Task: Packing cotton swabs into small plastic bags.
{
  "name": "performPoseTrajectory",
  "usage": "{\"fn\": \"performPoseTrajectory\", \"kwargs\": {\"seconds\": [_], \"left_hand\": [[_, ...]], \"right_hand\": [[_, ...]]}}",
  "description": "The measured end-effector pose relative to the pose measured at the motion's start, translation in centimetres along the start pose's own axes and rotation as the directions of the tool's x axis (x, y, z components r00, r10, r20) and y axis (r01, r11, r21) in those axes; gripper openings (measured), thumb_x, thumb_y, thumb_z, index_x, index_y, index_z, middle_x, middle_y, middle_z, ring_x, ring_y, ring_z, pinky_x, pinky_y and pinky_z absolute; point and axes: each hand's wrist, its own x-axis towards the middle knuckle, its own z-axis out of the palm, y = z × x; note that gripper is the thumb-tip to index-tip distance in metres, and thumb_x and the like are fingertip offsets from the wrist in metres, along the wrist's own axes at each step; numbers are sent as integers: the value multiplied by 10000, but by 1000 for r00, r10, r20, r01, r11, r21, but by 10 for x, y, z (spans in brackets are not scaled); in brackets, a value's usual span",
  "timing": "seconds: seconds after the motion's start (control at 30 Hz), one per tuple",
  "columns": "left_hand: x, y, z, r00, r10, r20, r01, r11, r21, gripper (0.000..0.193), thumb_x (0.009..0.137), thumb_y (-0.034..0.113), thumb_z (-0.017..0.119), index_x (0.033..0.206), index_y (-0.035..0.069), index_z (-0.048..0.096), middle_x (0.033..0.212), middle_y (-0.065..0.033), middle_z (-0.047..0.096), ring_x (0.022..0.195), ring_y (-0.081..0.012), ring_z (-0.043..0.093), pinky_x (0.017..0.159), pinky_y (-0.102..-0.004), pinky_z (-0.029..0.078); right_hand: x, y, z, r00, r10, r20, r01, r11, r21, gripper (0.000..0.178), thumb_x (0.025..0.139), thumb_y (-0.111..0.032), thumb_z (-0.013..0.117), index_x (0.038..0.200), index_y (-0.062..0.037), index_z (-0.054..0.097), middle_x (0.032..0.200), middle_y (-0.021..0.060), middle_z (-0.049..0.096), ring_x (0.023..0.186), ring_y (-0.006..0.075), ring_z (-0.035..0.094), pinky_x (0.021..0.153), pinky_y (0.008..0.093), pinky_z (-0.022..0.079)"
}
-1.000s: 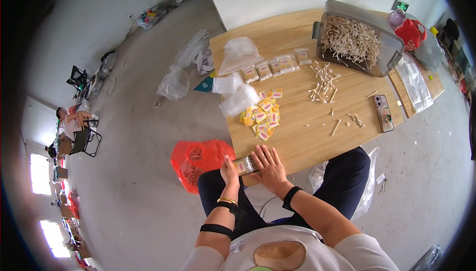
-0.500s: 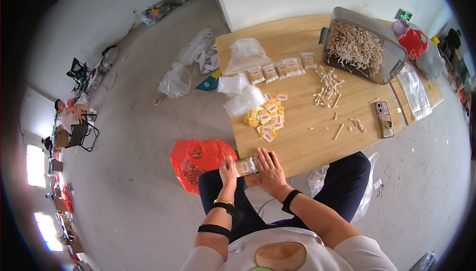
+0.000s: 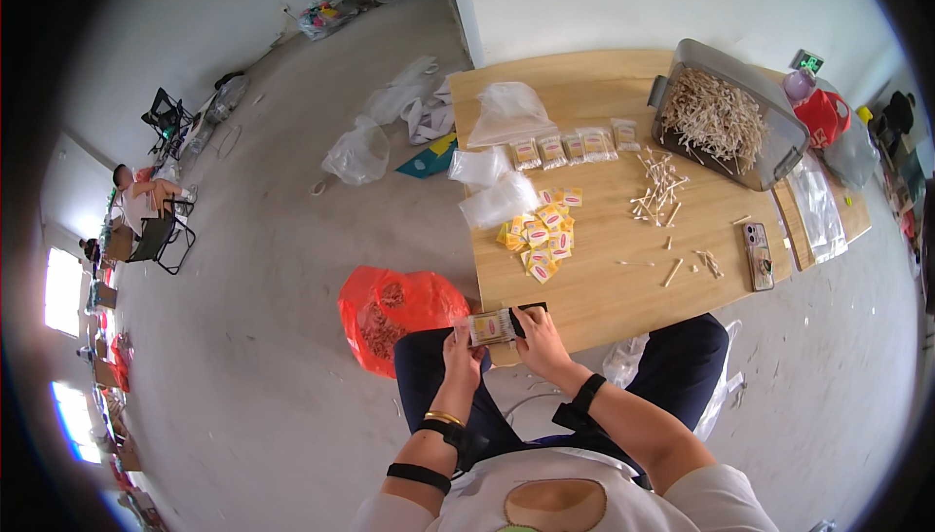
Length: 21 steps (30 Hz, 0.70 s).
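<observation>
At the table's near left edge I hold a clear packet of cotton swabs (image 3: 490, 327) with a yellow card in it. My left hand (image 3: 462, 357) is closed around the packet's left end, thumb and fingers on either side. A black flat piece (image 3: 531, 309) sticks out at the packet's right end; its kind is not clear. My right hand (image 3: 542, 343) is closed on that piece, fingers bent, close against the packet. Beyond the hands lies a loose heap of yellow cards (image 3: 542, 236). Behind them are empty clear bags (image 3: 499, 201) and a row of filled swab packets (image 3: 575, 147).
A grey bin (image 3: 787, 157) full of swabs lies tilted at the far right. Loose swabs (image 3: 658, 189) and a phone (image 3: 758, 257) are on the wooden table (image 3: 604, 290). A red bag (image 3: 443, 296) stands on the floor left of my knee. Someone sits (image 3: 146, 203) far left.
My right hand has gone from lying flat over the packet's right end to bent fingers there, baring more of the black piece. The view has shifted slightly.
</observation>
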Motion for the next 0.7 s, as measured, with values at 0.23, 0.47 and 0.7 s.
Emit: {"fn": "performPoseTrajectory", "kwargs": {"seconds": [0.23,0.47,0.7], "left_hand": [[-1,-24,9,1000,13,3,-11,969,-248,310,912,124,765,1182,146,616,995,32,658,807,-89,623,676,-250,515],[-7,-27,26,999,-3,-48,-11,955,-296,332,906,130,780,1190,76,616,1006,3,668,777,-73,627,637,-212,513],[-2,-21,10,1000,-18,10,20,979,-205,344,885,180,809,1171,114,629,957,16,663,759,-92,619,598,-221,474]], "right_hand": [[8,4,42,987,153,-40,-143,970,195,596,802,29,598,1394,-12,547,1275,260,526,1194,429,526,1046,446,451],[17,-33,62,912,410,-9,-372,837,400,457,871,38,514,1320,35,603,1249,217,606,1159,295,599,973,344,477],[34,-12,17,902,240,359,-401,775,489,449,892,64,501,1326,41,611,1177,88,686,1051,159,644,870,272,509]]}}
